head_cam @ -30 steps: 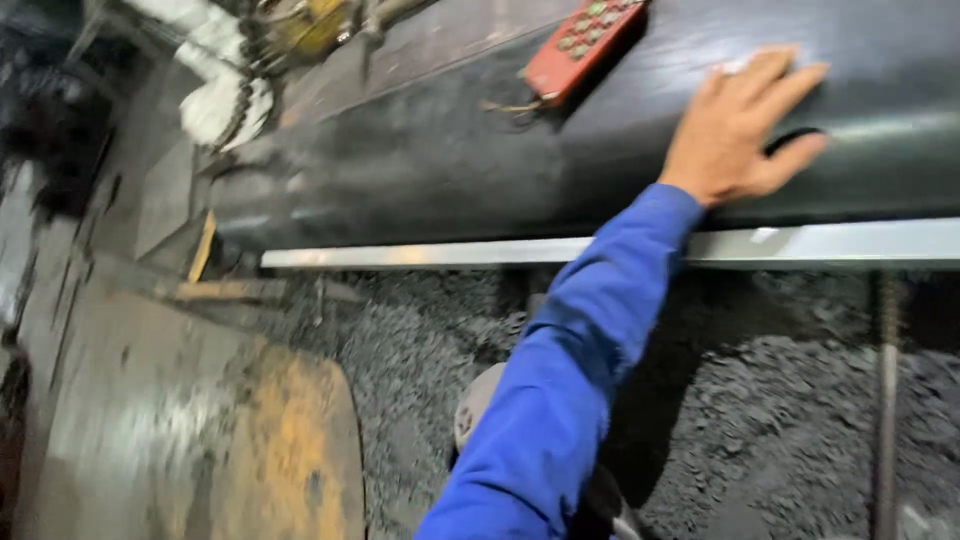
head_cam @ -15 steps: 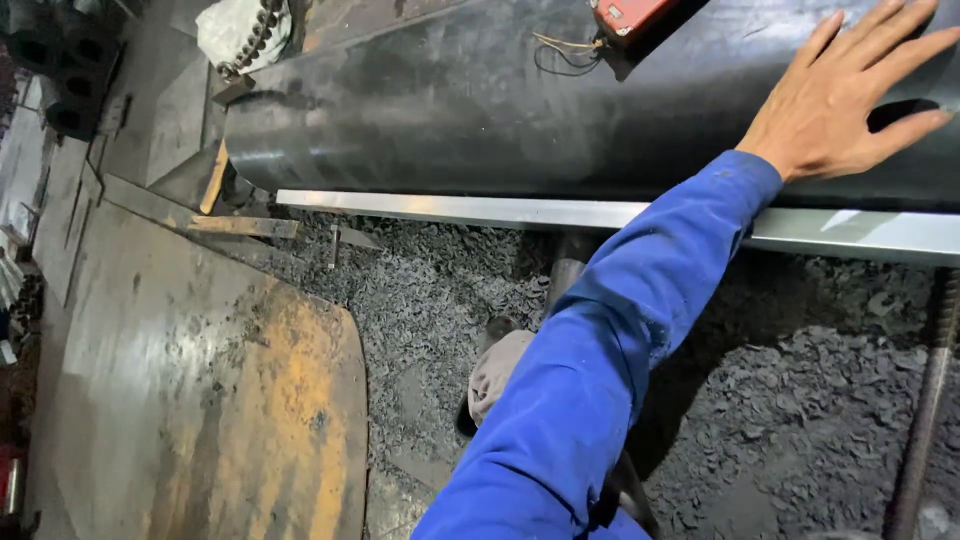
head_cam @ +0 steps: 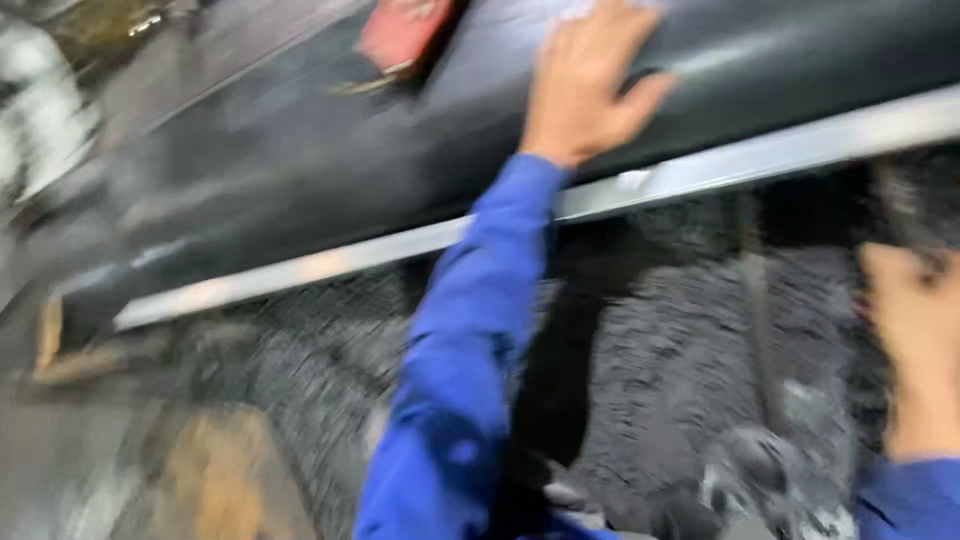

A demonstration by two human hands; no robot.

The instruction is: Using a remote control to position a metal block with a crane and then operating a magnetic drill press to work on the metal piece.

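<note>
A person's left hand [head_cam: 580, 85] lay flat, fingers spread, on a large black cylinder [head_cam: 300, 170], the blue sleeve [head_cam: 470, 340] stretching up from the lower frame. A bright metal rail [head_cam: 720, 165] ran along the cylinder's underside. A red control pendant [head_cam: 405, 35] rested on top of it, beside the hand. At the right edge, the right hand [head_cam: 915, 340] hung over dark, gritty debris [head_cam: 680, 350]. The frame was blurred.

Left hand [head_cam: 580, 90] on cylinder [head_cam: 300, 170], controller [head_cam: 405, 35] left of it.
</note>
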